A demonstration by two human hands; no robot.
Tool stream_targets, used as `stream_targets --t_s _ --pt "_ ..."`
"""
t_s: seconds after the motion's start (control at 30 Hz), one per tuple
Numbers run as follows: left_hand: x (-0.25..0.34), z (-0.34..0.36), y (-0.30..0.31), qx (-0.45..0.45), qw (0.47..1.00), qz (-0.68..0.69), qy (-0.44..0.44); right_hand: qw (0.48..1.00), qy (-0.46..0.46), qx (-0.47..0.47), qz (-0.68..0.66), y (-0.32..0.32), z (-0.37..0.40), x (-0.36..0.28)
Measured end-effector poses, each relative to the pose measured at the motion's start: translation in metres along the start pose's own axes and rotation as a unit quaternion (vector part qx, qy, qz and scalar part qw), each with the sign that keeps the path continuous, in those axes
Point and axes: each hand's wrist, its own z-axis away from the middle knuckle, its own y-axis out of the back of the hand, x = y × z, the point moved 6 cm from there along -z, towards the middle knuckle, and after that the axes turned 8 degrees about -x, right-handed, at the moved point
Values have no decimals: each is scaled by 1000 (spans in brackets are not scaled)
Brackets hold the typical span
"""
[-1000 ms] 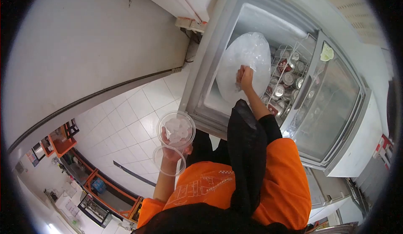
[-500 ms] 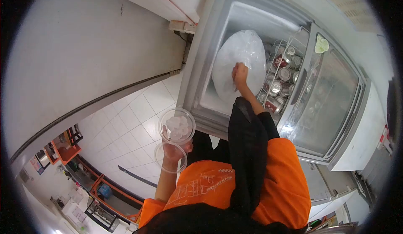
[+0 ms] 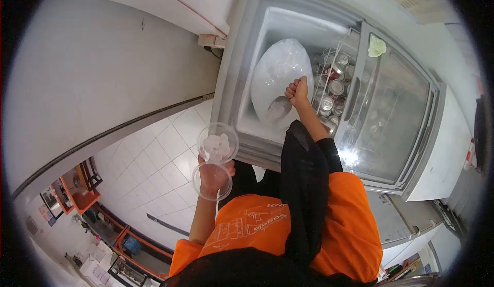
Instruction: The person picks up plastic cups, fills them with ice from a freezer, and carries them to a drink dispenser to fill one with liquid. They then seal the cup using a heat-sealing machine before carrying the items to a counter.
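Note:
My left hand [image 3: 212,176] is wrapped round two clear plastic cups. The upper cup [image 3: 217,144] has chunks of ice in it; the lower cup [image 3: 211,182] looks bare inside. Inside the open freezer [image 3: 246,65], my right hand [image 3: 297,91] is closed in a fist on an ice scoop [image 3: 279,109], its handle hidden by the fingers. The scoop's greyish bowl lies over the near part of a big clear bag of ice [image 3: 280,65].
Beside the bag, a white wire rack [image 3: 323,65] holds several drink cans [image 3: 335,87]. A sliding glass lid [image 3: 396,112] covers the freezer's right part. At the left stands a large grey panel [image 3: 118,65], with tiled floor [image 3: 154,158] below.
My right hand has shifted across the bag towards the cans, and the scoop's bowl now shows clearly. My left hand still holds both cups. The view has swung slightly.

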Motion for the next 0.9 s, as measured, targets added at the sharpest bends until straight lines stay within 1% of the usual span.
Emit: stream_targets --t_s 0.07,0.1,0.17,0.2,0.23,0.27,0.3,0.33,0.37,0.4,0.43,0.47,0.5,0.53,0.57,0.63,0.67,0.7,0.73,0.77,0.8,0.83,0.87,0.9 --pt "-4 -9 -1 37 997 64 -21 999 30 4 -26 -7 8 -17" --pt "-6 -15 -5 29 997 63 -23 999 34 -2 -25 -12 14 -25" --pt "-9 -24 -3 103 993 -62 -10 996 63 -15 -56 -29 29 -50" --pt "-8 -30 5 94 994 -63 -14 996 68 -22 -53 -41 42 -63" --pt "-17 -41 15 15 999 35 31 994 89 -39 -56 -54 55 -80" --pt "-23 -48 14 -63 986 130 79 991 109 -55 -59 -69 72 -96" --pt "-26 -57 10 -72 986 128 80 989 121 -60 -65 -84 92 -112" --pt "-33 -64 -14 -222 965 87 108 987 129 -65 -64 -99 113 -126" --pt "-42 -64 -34 -366 920 45 135 983 148 -82 -69 -114 134 -139" --pt "-47 -70 -33 -374 916 44 139 978 169 -99 -74 -127 155 -150" --pt "-54 -84 -16 -264 952 50 144 970 199 -117 -71 -141 176 -158" --pt "-62 -95 -4 -152 976 54 147 968 210 -118 -71 -153 196 -156" --pt "-70 -100 -13 -160 973 52 155 954 263 -132 -53 -168 217 -156" --pt "-78 -106 -19 -145 978 11 152 938 314 -145 -35 -177 234 -153" --pt "-85 -109 -26 -128 980 -29 148 935 324 -144 -33 -178 245 -144" --pt "-97 -102 -62 -130 978 -40 158 868 412 -245 130 -194 272 -132" --pt "-99 -100 -72 -124 978 -51 160 867 415 -244 132 -191 280 -130" --pt "-99 -104 -68 -125 978 -50 162 827 447 -291 180 -197 296 -129" --pt "-97 -108 -67 -190 966 -95 149 782 474 -335 228 -203 311 -127" --pt "-96 -110 -67 -252 948 -137 135 784 473 -332 229 -203 319 -127" --pt "-96 -112 -67 -250 949 -135 138 763 488 -358 226 -206 330 -128" --pt "-97 -113 -68 -246 954 -60 161 741 503 -385 224 -210 340 -129" --pt "-97 -114 -68 -240 954 14 182 743 502 -382 224 -211 342 -129" --pt "-95 -116 -63 -236 954 16 183 736 509 -411 172 -211 346 -131"
